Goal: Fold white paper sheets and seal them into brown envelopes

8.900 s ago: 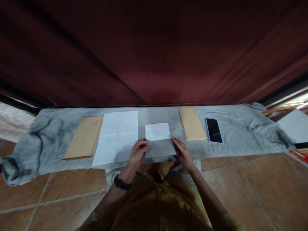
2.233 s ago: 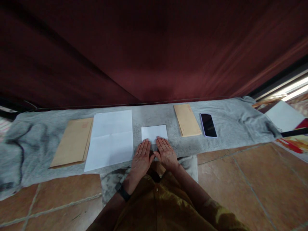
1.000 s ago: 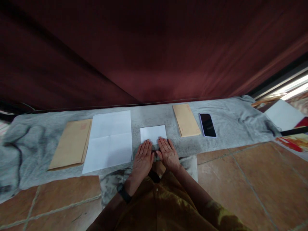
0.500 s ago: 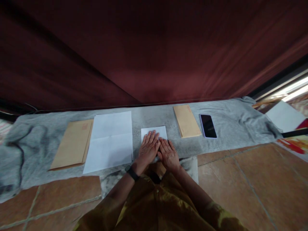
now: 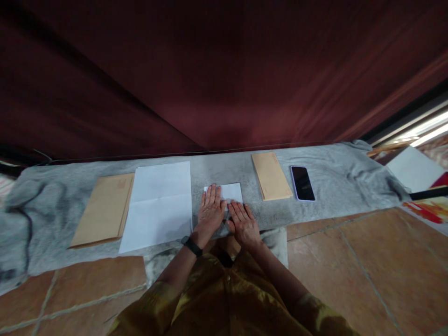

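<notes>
A small folded white paper (image 5: 231, 190) lies on the grey cloth directly in front of me. My left hand (image 5: 211, 210) rests flat on its left part, fingers stretched out and pointing away from me. My right hand (image 5: 244, 224) lies palm down at the paper's near right edge, its fingertips on the paper and fingers extended. Both hands cover much of the near side of the paper. To the left lies a stack of larger white sheets (image 5: 159, 205) with a crease across the middle.
Brown envelopes (image 5: 103, 210) lie left of the white sheets, and more brown envelopes (image 5: 272, 176) lie right of my hands. Beside those is a phone (image 5: 303, 183) with a dark screen. A dark red curtain (image 5: 224, 93) hangs behind the cloth-covered surface (image 5: 343, 179).
My left hand has slid left across the paper, away from my right hand, uncovering more of the paper's middle. My right hand has hardly moved.
</notes>
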`<state>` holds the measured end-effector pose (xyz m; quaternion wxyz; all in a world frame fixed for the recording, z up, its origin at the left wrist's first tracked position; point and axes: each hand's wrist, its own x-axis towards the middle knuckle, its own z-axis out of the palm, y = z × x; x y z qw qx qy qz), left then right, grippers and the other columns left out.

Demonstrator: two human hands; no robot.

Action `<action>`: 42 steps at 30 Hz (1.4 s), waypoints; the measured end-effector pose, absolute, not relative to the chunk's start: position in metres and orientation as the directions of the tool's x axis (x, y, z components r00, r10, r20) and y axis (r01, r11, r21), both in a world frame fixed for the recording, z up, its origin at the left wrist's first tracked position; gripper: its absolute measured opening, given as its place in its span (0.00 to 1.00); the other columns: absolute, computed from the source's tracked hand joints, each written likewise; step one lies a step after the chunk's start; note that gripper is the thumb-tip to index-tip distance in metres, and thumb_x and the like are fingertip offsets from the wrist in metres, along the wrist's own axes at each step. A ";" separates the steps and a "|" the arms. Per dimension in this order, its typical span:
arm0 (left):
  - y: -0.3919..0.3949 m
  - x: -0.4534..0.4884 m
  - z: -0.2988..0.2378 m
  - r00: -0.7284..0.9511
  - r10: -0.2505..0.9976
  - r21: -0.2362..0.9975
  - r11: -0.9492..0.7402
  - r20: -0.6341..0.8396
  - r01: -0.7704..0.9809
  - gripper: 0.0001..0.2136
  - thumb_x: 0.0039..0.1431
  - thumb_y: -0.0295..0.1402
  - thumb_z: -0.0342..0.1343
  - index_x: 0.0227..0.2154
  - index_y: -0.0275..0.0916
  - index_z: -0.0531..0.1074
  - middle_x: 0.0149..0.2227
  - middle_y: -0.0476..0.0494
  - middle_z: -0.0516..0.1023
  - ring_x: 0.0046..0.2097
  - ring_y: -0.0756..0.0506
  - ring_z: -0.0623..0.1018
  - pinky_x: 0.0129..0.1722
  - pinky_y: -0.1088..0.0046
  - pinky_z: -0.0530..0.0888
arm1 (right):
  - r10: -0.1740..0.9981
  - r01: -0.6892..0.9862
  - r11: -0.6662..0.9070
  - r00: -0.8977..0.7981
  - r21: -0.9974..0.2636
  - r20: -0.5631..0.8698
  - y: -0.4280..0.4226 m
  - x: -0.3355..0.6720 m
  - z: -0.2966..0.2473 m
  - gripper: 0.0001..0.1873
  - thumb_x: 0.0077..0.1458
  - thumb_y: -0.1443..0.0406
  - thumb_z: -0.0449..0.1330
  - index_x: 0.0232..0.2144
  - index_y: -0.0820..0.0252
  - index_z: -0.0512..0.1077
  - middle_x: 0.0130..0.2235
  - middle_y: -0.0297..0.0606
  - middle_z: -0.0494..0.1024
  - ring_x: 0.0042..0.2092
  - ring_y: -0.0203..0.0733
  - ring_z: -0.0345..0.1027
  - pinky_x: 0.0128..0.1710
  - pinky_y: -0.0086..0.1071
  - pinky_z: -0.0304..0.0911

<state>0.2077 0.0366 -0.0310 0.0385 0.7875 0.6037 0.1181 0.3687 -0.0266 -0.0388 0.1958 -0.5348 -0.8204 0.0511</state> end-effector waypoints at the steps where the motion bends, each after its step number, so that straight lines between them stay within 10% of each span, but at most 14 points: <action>1: 0.036 0.206 -0.031 0.231 0.963 0.204 -0.256 0.139 0.945 0.27 0.72 0.36 0.40 0.69 0.28 0.53 0.72 0.29 0.52 0.73 0.35 0.52 0.69 0.49 0.56 | 0.897 0.859 0.422 -0.350 -0.290 0.268 -0.027 0.369 -0.039 0.31 0.70 0.60 0.50 0.70 0.64 0.54 0.69 0.47 0.61 0.70 0.49 0.53 0.71 0.50 0.46; 42: -0.010 0.195 -0.013 0.491 0.859 0.159 -0.511 0.146 0.845 0.22 0.71 0.40 0.47 0.64 0.41 0.66 0.69 0.39 0.61 0.71 0.38 0.59 0.69 0.51 0.60 | 0.907 0.844 0.421 -0.379 -0.333 0.187 0.045 0.386 -0.028 0.28 0.72 0.58 0.46 0.65 0.70 0.64 0.68 0.50 0.63 0.70 0.50 0.54 0.71 0.47 0.47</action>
